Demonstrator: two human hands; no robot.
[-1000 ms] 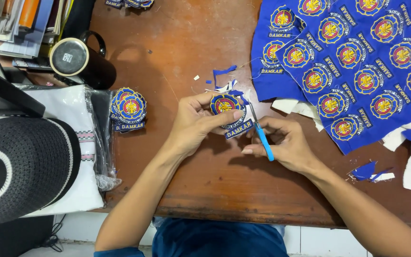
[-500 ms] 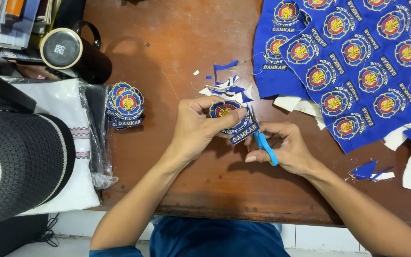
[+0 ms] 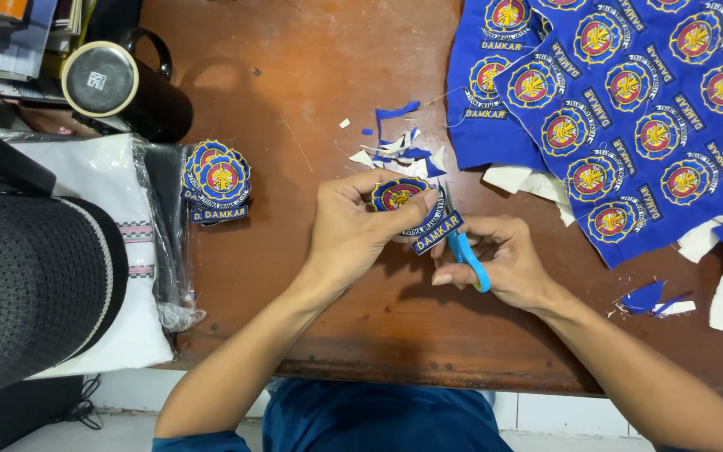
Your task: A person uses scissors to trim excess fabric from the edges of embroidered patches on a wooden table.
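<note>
Two hands work at the middle of the brown wooden table (image 3: 294, 109) in my head view. I see the left hand (image 3: 353, 238) pinched shut around a round blue embroidered patch (image 3: 401, 194) with a red and yellow centre, held just above the tabletop. The right hand (image 3: 499, 264) is curled closed on small blue-handled scissors (image 3: 466, 255), blades at the patch's lower edge. Blue and white fabric scraps (image 3: 399, 146) lie just beyond. A stack of finished patches (image 3: 217, 180) sits well left, and a blue sheet of uncut patches (image 3: 629, 109) to the right.

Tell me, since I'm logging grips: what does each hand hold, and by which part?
The left hand pinches the round embroidered patch by its left edge; the right hand holds blue-handled scissors by the handles.
</note>
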